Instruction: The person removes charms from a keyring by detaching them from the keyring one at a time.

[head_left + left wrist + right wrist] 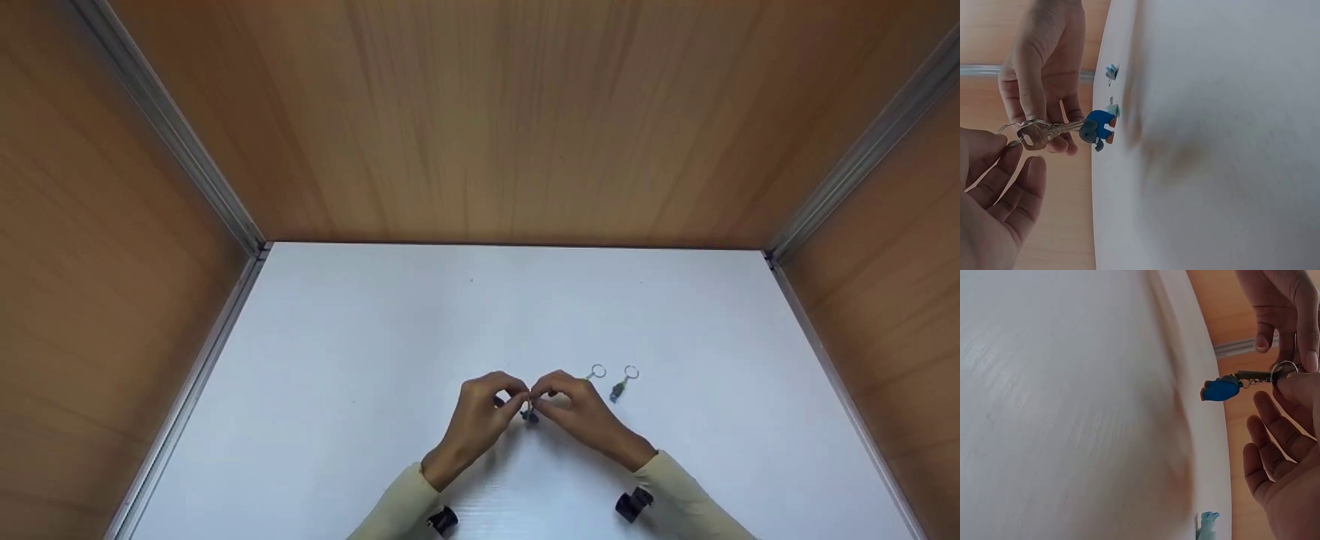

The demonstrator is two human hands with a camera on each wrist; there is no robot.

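White surface (pixel 360 352) boxed in by wood-grain walls (pixel 510 112). Above its near middle, left hand (pixel 480 420) and right hand (pixel 581 416) meet, each grip pinched on one split key ring (pixel 1030 125) carrying a silver key (pixel 1044 134) and blue charm (pixel 1099 128). Likely mid-threading; next calls for prying the coil and turning. Just right of the ring, two spare keychains (pixel 622 384) lying flat.

Soft, even light is falling from above, leaving the white table (pixel 360 360) bright and slightly bluish in the head view. Faint shadows are pooling just beneath the fingers (pixel 517 394). In both wrist views the table surface beyond the fingertips is smearing into blur, while the nearby key ring (pixel 1030 128) is staying fairly sharp.
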